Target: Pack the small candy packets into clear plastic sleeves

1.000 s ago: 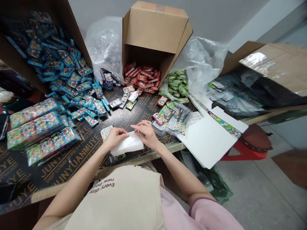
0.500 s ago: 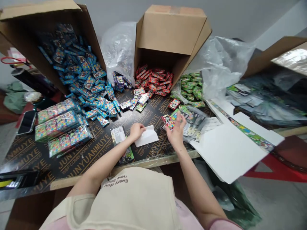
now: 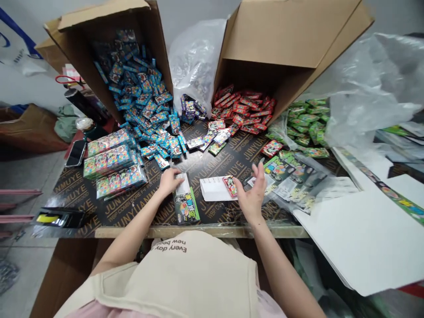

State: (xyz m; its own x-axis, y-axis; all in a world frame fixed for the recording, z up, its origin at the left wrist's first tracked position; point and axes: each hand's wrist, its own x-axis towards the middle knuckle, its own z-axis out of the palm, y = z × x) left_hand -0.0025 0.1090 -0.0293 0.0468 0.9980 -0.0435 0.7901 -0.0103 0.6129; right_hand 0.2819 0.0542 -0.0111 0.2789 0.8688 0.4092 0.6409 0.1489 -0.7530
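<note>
My left hand [image 3: 170, 181] has its fingers bent together over the white upper part of a flat black-and-green printed packet [image 3: 187, 207] near the table's front edge. To the right lies a folded white card [image 3: 213, 190], with a small red box [image 3: 229, 186] on its right end. My right hand [image 3: 252, 194] is beside that box, thumb at its edge, the other fingers raised and spread. Clear sleeves with black-and-green printed cards [image 3: 285, 174] lie just right of this hand.
Cardboard boxes spill small blue boxes [image 3: 145, 106] and red boxes [image 3: 245, 108]; purple boxes [image 3: 192, 107] and green boxes [image 3: 308, 121] lie near plastic bags. Wrapped multipacks [image 3: 112, 161] and a phone [image 3: 76, 153] are at left. Large white sheets [image 3: 367, 234] overhang the front right.
My left hand has moved left from the white card onto the black-and-green packet. The red box now lies on the white card, beside my right hand. The view has shifted left.
</note>
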